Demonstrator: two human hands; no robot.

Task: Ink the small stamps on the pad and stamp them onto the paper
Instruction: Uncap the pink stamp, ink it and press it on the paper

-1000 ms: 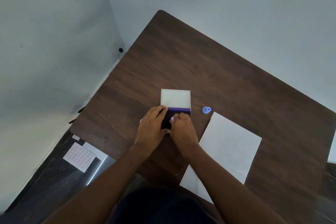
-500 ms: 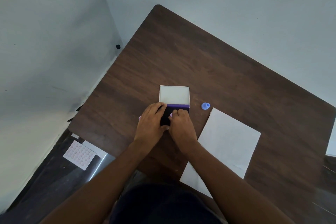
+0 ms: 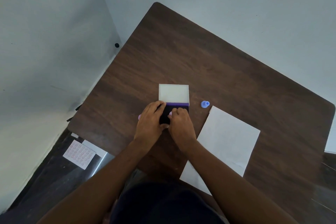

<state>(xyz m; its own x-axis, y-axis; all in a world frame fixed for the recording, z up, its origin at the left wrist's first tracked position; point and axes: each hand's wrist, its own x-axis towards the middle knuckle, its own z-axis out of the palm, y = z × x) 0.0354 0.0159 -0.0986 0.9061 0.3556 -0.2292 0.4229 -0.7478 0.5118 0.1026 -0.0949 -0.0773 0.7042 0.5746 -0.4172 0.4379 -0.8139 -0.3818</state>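
**Both hands over the open ink pad on a dark wood worktop**

A blue stamp (image 3: 205, 104) stands alone right of the ink pad (image 3: 166, 114), near the far corner of the white paper (image 3: 225, 143), which lies at an angle by the right forearm. The pad's pale lid (image 3: 173, 93) lies open, away from the person. The left hand (image 3: 150, 123) rests curled on the pad's left side, a pink stamp (image 3: 139, 117) just showing beyond it; whether it grips anything cannot be told. The right hand (image 3: 180, 123) is clenched on a small pink stamp (image 3: 170, 113) over the dark pad. The worktop (image 3: 218, 60) is bare beyond the lid; a dotted sheet (image 3: 79, 153) lies below its left edge
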